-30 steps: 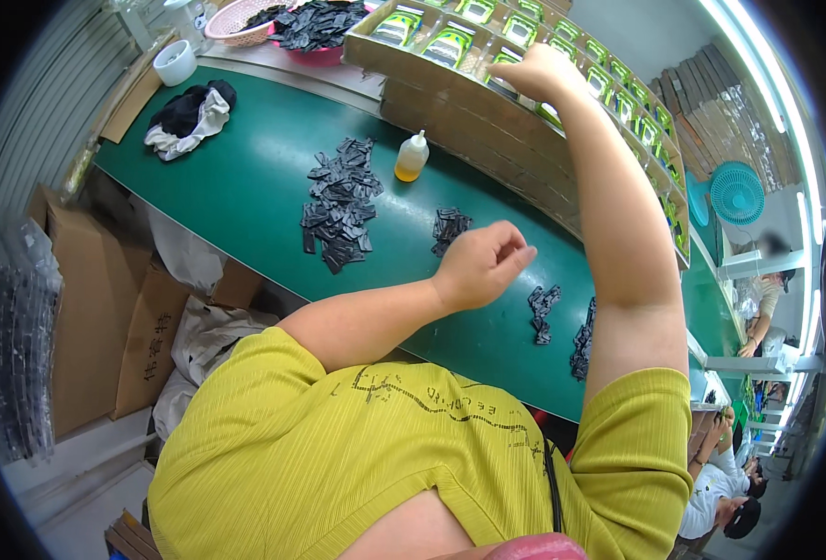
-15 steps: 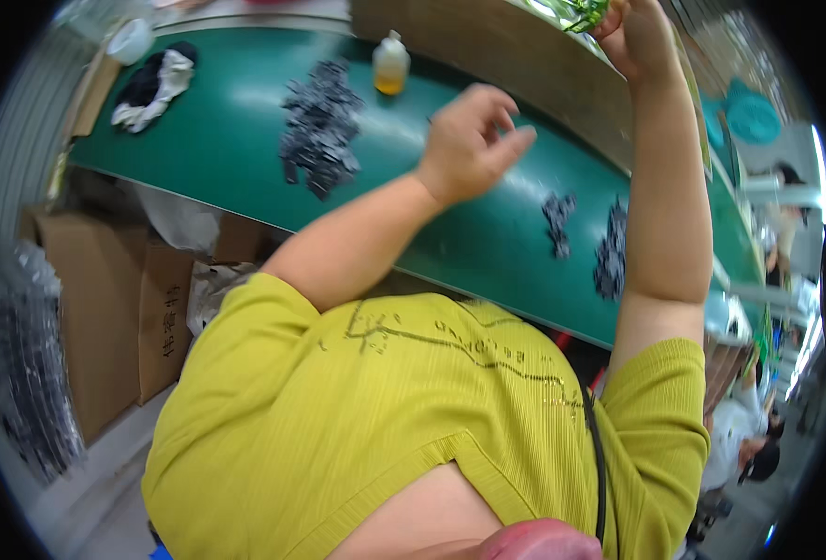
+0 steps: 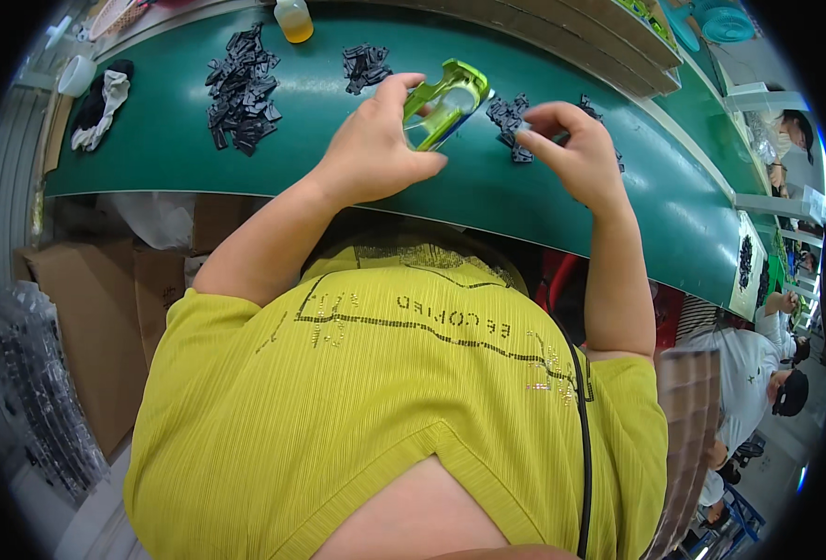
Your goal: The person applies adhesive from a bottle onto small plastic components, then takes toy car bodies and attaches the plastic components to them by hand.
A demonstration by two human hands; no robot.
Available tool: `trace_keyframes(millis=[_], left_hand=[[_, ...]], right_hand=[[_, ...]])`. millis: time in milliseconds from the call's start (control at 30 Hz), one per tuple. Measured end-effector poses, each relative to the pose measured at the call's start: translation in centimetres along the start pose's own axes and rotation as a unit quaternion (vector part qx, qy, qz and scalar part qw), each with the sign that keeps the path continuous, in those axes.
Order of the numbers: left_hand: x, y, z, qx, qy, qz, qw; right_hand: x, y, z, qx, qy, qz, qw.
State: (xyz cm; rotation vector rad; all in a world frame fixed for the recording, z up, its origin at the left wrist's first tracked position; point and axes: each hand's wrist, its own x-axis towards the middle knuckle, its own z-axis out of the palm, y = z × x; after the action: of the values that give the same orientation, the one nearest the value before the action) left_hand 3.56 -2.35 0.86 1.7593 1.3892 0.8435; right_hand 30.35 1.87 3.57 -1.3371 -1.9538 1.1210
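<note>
My left hand [image 3: 371, 145] is closed around the edge of a bright green plastic housing [image 3: 467, 71] with a clear part, held tilted above the green table. Close to its right, my right hand [image 3: 576, 154] has its thumb and forefinger pinched near a pile of small black plastic pieces [image 3: 509, 119]. Something small and greyish may be between those fingertips; I cannot make it out. Another pile of black pieces [image 3: 588, 105] is partly hidden behind the right hand. A smaller heap [image 3: 364, 67] lies beyond the left hand, and a large heap [image 3: 243, 93] farther left.
A bottle of yellow liquid [image 3: 293, 21] stands at the table's far side. A black and white cloth item [image 3: 105, 112] and a white cup [image 3: 77, 77] are at the left end. Long brown boards [image 3: 581, 37] border the far right. Co-workers [image 3: 758, 373] are at the right.
My right hand has come down from the upper right, where it held a green part, to the black pieces. My left hand, empty before, now holds the green housing. The view has shifted.
</note>
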Motion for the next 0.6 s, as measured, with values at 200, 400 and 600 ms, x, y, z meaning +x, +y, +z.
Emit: trace_keyframes(millis=[200,400,600], left_hand=[[-1.3,0.2,0.0,0.179,-0.052,0.036,0.982],[-0.1,-1.4,-0.7,0.096,-0.063,0.076,0.99],[1.2,-2.9,-0.6,0.001,-0.053,0.018,0.998]], right_hand=[[-3.0,3.6,1.3,-0.23,0.097,-0.125,0.96],[-3.0,4.5,1.6,-0.28,0.131,-0.227,0.923],[-3.2,4.0,1.5,-0.113,0.18,-0.103,0.972]])
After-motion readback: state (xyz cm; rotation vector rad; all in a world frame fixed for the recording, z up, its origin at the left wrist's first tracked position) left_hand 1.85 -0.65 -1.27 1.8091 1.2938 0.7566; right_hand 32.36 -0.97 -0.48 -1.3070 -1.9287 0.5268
